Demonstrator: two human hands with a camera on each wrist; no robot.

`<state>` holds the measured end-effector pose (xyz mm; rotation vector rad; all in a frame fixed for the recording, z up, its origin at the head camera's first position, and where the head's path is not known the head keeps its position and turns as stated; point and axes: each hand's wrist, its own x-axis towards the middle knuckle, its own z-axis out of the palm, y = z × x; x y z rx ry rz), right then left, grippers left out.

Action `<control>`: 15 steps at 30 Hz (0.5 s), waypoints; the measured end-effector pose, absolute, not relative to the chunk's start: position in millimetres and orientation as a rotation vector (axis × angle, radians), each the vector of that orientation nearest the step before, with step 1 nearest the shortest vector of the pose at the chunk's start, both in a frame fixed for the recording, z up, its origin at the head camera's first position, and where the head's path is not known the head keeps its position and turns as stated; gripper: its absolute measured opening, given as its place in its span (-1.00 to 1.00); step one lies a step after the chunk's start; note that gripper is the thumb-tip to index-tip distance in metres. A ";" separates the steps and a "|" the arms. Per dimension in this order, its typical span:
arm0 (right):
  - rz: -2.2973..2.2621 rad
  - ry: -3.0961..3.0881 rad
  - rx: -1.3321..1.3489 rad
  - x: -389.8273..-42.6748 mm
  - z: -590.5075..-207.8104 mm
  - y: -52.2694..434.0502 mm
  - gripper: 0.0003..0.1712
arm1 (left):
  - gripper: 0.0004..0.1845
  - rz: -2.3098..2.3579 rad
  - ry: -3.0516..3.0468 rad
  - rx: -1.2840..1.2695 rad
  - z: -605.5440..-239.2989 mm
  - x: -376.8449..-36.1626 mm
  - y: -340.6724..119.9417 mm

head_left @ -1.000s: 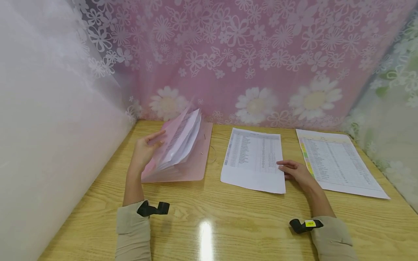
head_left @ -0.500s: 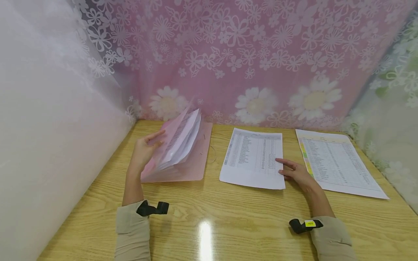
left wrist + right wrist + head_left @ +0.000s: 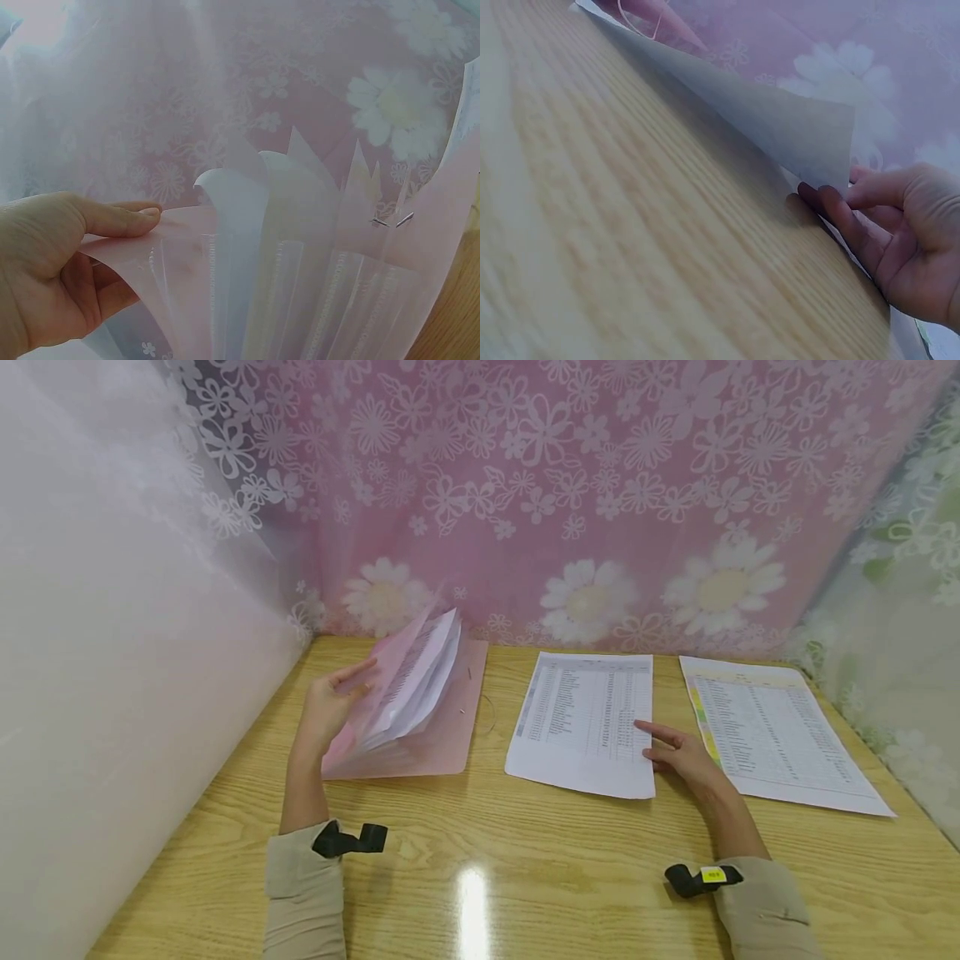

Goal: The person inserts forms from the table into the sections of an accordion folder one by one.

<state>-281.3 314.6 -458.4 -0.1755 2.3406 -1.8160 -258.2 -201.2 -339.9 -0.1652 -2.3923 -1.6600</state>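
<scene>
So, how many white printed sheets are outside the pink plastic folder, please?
2: a grey-banded sheet pinched by the right hand, a colour-striped sheet farther right; more could hide underneath.

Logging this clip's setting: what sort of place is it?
Probably a small screened-off spot for paperwork, though whether at home or in an office I cannot tell: a wooden table bearing a pink folder and a printed sheet, with a flowered curtain behind.

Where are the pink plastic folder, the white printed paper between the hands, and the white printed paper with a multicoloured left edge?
Pink folder (image 3: 455,739), head view: lower right cover.
Middle paper (image 3: 585,718), head view: page centre.
Multicoloured-edged paper (image 3: 777,735), head view: printed rows.
</scene>
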 end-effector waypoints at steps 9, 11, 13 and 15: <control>-1.846 2.348 -0.069 -278.7 -445.2 311.4 -0.41 | -0.61 -1.662 -2.386 -0.185 -341.7 -258.9 -202.2; -1.854 2.350 -0.054 -276.8 -440.4 310.2 -0.41 | -0.61 -1.663 -2.384 -0.187 -341.9 -258.9 -202.4; -1.857 2.352 -0.047 -274.8 -435.8 308.8 -0.41 | -0.61 -1.661 -2.385 -0.188 -341.8 -259.1 -202.4; -1.873 2.345 -0.056 -273.2 -431.5 307.1 -0.41 | -0.61 -1.658 -2.391 -0.186 -341.4 -259.1 -202.4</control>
